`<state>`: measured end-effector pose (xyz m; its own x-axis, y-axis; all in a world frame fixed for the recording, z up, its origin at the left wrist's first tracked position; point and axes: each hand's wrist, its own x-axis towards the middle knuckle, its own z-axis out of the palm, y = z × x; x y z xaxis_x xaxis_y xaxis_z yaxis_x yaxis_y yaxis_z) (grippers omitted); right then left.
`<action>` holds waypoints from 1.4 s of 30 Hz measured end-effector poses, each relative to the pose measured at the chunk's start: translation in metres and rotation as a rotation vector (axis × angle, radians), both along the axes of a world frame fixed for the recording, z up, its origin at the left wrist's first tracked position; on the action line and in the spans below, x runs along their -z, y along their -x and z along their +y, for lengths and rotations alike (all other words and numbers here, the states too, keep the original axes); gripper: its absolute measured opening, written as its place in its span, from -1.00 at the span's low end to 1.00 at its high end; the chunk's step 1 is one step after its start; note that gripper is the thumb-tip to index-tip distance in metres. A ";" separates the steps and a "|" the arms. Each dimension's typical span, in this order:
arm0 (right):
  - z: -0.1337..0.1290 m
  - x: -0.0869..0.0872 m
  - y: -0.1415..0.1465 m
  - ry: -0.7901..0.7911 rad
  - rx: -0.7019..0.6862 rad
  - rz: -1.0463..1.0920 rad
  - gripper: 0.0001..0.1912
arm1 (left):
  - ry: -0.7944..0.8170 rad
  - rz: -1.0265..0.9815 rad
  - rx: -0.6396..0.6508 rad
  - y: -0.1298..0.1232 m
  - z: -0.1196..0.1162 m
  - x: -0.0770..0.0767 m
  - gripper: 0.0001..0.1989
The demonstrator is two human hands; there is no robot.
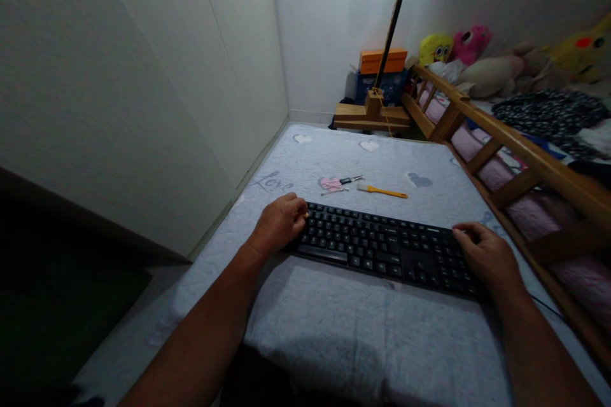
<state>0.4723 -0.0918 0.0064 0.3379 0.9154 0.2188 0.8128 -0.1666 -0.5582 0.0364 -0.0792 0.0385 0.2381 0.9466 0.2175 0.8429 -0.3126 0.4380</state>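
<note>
A black keyboard (377, 245) lies slightly askew on the pale cloth with heart prints. My left hand (281, 222) is closed around its left end, fingers curled at the upper left corner. At the right end, my right hand (487, 257) grips the keyboard's edge, thumb and fingers on the number-pad side. Beyond the keyboard lie a brush with a yellow handle (387, 192), a small tool with a black grip (352, 180) and a thin metal tool (335, 191). A dark cable (548, 306) runs off to the right of my right hand.
White cabinet doors (191, 76) rise on the left. A wooden bed rail (525, 146) borders the right side, with plush toys (491, 73) behind it. At the far end stand a wooden base (372, 116) with a black pole (394, 19) and an orange box (383, 62).
</note>
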 end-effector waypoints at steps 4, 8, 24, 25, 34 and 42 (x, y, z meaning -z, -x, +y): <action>-0.001 -0.001 0.001 0.007 0.021 0.015 -0.65 | 0.008 0.015 -0.018 0.002 0.000 -0.002 -0.91; -0.001 -0.002 0.002 0.030 0.029 0.027 -0.62 | 0.014 0.037 -0.059 0.004 0.001 -0.003 -0.92; -0.001 -0.003 0.004 0.027 0.043 0.037 -0.62 | -0.027 0.095 -0.152 0.011 0.002 -0.003 -0.94; -0.001 -0.003 0.004 0.036 0.039 0.038 -0.62 | -0.032 0.075 -0.140 0.010 0.002 -0.003 -0.94; -0.001 -0.004 0.004 0.042 0.033 0.033 -0.60 | -0.019 -0.008 -0.046 -0.002 -0.002 -0.003 -0.92; 0.000 -0.002 0.001 0.020 0.026 0.008 -0.62 | -0.004 0.031 -0.056 0.001 0.000 -0.002 -0.93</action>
